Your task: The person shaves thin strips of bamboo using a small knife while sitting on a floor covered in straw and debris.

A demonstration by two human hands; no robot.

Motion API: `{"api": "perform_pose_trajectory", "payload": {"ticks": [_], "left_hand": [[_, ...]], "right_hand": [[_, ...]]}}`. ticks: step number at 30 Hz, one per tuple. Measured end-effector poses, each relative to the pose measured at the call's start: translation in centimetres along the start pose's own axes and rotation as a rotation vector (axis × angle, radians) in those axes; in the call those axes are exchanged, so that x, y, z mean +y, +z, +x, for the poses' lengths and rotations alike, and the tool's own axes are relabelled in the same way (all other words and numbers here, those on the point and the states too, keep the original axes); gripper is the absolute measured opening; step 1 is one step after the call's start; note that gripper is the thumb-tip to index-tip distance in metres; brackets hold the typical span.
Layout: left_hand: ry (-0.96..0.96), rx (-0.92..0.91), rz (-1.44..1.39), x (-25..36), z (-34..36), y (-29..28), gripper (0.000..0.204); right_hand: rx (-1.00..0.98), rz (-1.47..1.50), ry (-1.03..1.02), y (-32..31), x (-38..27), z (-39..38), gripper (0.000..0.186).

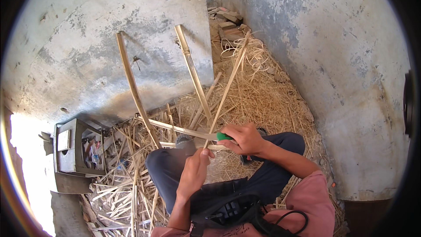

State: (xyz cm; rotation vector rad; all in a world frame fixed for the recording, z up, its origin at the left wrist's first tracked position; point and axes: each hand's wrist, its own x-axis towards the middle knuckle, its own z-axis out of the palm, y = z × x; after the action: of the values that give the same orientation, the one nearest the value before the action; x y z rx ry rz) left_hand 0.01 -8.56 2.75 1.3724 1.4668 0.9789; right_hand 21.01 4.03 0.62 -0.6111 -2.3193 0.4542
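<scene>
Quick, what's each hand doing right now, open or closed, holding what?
Left hand: closed, holding the lower end of a thin pale strip.
Right hand: closed around a green-handled knife.

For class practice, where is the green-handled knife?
In the head view, the knife is in the right grip, below centre, just above the left grip.
</scene>
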Motion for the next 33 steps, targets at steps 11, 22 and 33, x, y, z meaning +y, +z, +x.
{"api": "perform_pose_trajectory", "payload": {"ticks": [11,22,33], "left_hand": [[0.043,0.082,0.129,0.1,0.3,1.1,0.039],[-0.001,0.065,0.122,1.0,0.1,0.7,0.036],[0.012,0.09,0.146,0.5,-0.3,0.8,0.034]], "right_hand": [[0.043,-0.044,0.044,0.5,-0.6,0.0,0.029],[0.068,-0.129,0.04,0.3,-0.9,0.2,0.029],[0.104,-0.181,0.037,0.4,-0.8,0.4,0.026]]}}
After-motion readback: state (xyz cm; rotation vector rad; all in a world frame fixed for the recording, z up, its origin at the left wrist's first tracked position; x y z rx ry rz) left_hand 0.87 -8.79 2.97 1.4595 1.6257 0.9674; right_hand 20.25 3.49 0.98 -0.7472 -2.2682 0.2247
